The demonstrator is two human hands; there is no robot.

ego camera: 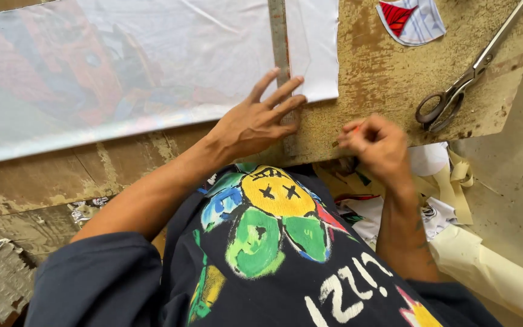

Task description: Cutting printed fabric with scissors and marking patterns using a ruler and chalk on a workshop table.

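Observation:
My left hand (260,118) lies flat with fingers spread, pressing down on a long metal ruler (279,48) that runs across a large glossy printed sheet (122,72) on a worn wooden table (388,72). Close to the table's near edge, my right hand (375,144) is closed around a small thin tool with an orange-red tip, just right of the ruler's lower end. The tool is mostly hidden by my fingers. The sheet's right edge ends just past the ruler.
Metal scissors (464,82) lie shut on the table at the right. A cut printed scrap (411,19) in red and white rests at the top edge. Paper offcuts and rolled backing (455,200) pile up on the floor below the table's right side.

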